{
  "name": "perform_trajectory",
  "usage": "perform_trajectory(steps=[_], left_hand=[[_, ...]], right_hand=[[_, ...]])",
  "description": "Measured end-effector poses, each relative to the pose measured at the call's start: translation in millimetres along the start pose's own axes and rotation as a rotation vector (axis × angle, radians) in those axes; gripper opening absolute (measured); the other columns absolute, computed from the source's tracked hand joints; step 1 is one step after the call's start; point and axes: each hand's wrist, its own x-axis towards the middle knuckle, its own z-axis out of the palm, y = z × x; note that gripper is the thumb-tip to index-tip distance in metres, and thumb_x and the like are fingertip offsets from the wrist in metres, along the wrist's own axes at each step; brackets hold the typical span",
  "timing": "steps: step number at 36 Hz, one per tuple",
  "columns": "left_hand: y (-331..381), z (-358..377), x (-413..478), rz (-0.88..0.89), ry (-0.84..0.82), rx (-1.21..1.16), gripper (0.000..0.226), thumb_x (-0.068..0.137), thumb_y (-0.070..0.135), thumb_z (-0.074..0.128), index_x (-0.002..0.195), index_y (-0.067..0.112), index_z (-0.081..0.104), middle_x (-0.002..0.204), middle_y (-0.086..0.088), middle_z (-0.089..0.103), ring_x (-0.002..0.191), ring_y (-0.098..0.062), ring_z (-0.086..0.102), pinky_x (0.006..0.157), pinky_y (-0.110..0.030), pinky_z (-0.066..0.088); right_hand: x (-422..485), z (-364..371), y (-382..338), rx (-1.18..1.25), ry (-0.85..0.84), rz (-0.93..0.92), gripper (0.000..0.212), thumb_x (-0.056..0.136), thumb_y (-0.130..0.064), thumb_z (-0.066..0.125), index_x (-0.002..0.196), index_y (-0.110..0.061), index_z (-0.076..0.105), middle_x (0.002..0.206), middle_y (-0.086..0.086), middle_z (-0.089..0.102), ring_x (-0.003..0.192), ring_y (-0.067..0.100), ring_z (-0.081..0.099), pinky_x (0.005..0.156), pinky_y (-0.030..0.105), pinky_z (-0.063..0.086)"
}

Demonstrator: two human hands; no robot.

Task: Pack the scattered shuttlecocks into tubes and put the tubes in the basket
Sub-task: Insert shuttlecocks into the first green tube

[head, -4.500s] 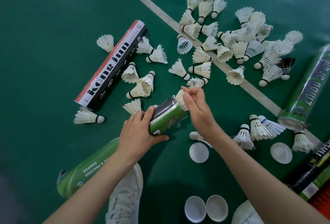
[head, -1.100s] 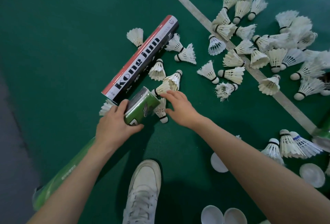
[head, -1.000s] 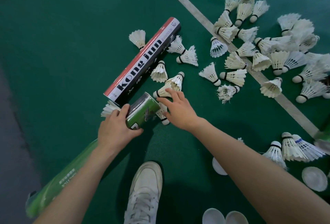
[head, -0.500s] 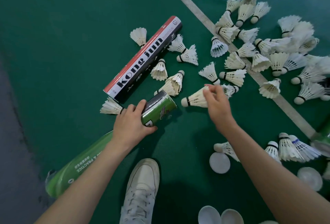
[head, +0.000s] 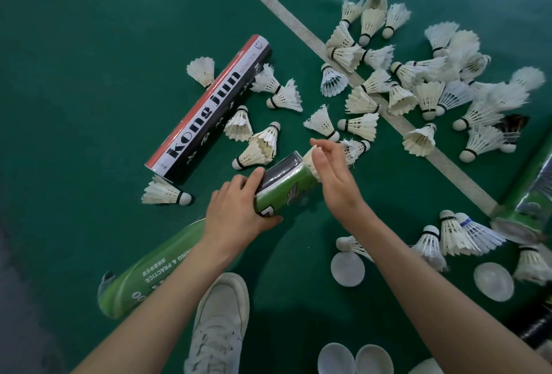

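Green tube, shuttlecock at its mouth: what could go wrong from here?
1. The shuttlecock sticks out of the green tube by its feather skirt; the right hand pushing there could crush feathers or jam it askew.
2. The left hand alone grips the tube near the mouth; a hard push might slip it.
3. The frayed shuttlecock beside the right hand could get knocked away.
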Motion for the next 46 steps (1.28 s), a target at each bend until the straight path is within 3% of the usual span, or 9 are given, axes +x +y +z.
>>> perform_trajectory(steps=[4, 8, 14, 17, 22, 26, 32, 42, 46], left_hand=[[5, 1, 7, 0.009, 0.013, -0.001, 0.093, 0.063, 0.064, 0.073, 0.141, 0.032, 0.033, 0.112, 0.002, 0.051, 0.105, -0.023, 0.05, 0.086, -0.035, 0.038], [8, 2, 16, 0.003, 0.005, 0.038, 0.099, 0.061, 0.066, 0.074, 0.144, 0.032, 0.03, 0.12, 0.001, 0.052, 0.111, -0.024, 0.05, 0.091, -0.037, 0.038], [14, -3, 36, -0.062, -0.063, -0.037, 0.095, 0.06, 0.065, 0.075, 0.14, 0.035, 0.032, 0.116, 0.003, 0.052, 0.109, -0.022, 0.05, 0.087, -0.035, 0.04], [11, -10, 50, -0.082, -0.07, -0.055, 0.095, 0.06, 0.066, 0.075, 0.138, 0.035, 0.032, 0.108, 0.003, 0.052, 0.101, -0.022, 0.052, 0.08, -0.035, 0.044], [7, -22, 71, -0.074, -0.123, 0.032, 0.094, 0.061, 0.068, 0.073, 0.137, 0.034, 0.031, 0.108, 0.001, 0.052, 0.099, -0.023, 0.053, 0.077, -0.034, 0.042], [11, -21, 83, -0.049, -0.142, 0.075, 0.096, 0.062, 0.069, 0.072, 0.14, 0.033, 0.029, 0.117, -0.001, 0.052, 0.105, -0.024, 0.053, 0.083, -0.035, 0.044], [12, -17, 95, -0.091, -0.134, 0.005, 0.094, 0.061, 0.066, 0.074, 0.137, 0.033, 0.031, 0.117, 0.0, 0.053, 0.105, -0.025, 0.053, 0.082, -0.036, 0.046], [20, -6, 78, -0.116, -0.134, -0.05, 0.083, 0.059, 0.066, 0.075, 0.125, 0.031, 0.038, 0.105, 0.001, 0.053, 0.098, -0.025, 0.055, 0.077, -0.036, 0.048], [19, -6, 67, -0.115, -0.137, -0.055, 0.092, 0.061, 0.065, 0.075, 0.135, 0.032, 0.031, 0.11, 0.001, 0.053, 0.102, -0.025, 0.054, 0.081, -0.038, 0.048]], right_hand=[[1, -3, -2, -0.019, -0.091, 0.028, 0.068, 0.089, -0.067, 0.023, 0.146, -0.032, 0.03, 0.143, -0.021, 0.034, 0.112, -0.033, 0.03, 0.092, -0.006, 0.023], [4, 6, -4, -0.023, -0.181, 0.095, 0.073, 0.078, -0.083, 0.022, 0.142, -0.049, 0.028, 0.147, -0.023, 0.03, 0.131, -0.009, 0.027, 0.102, 0.013, 0.019], [35, -6, -14, -0.145, -0.108, 0.057, 0.058, 0.095, -0.06, 0.024, 0.144, -0.031, 0.036, 0.146, -0.015, 0.037, 0.132, -0.004, 0.03, 0.1, 0.011, 0.022], [60, -26, -18, -0.448, -0.002, 0.022, 0.044, 0.101, -0.036, 0.038, 0.143, -0.022, 0.036, 0.146, -0.004, 0.036, 0.133, 0.014, 0.034, 0.111, 0.032, 0.027], [88, -47, -15, -1.213, -0.242, -0.04, 0.063, 0.097, -0.024, 0.047, 0.151, -0.026, 0.014, 0.16, 0.005, 0.002, 0.146, 0.025, -0.006, 0.118, 0.046, 0.004], [106, -46, -16, -1.522, -0.35, -0.153, 0.074, 0.094, -0.018, 0.048, 0.152, -0.026, 0.003, 0.16, 0.003, -0.006, 0.145, 0.025, -0.015, 0.117, 0.05, -0.003], [126, -38, -14, -1.572, -0.342, -0.153, 0.075, 0.094, -0.012, 0.048, 0.152, -0.02, 0.002, 0.16, 0.004, 0.002, 0.146, 0.027, -0.013, 0.116, 0.051, -0.003], [117, -39, 22, -1.779, -0.289, -0.229, 0.056, 0.088, -0.005, 0.055, 0.14, -0.008, 0.033, 0.157, 0.013, 0.01, 0.146, 0.03, -0.008, 0.117, 0.048, 0.001], [106, -39, 20, -1.536, -0.16, -0.254, 0.049, 0.086, 0.006, 0.047, 0.133, -0.006, 0.037, 0.156, 0.012, 0.014, 0.146, 0.028, -0.001, 0.119, 0.043, 0.004]])
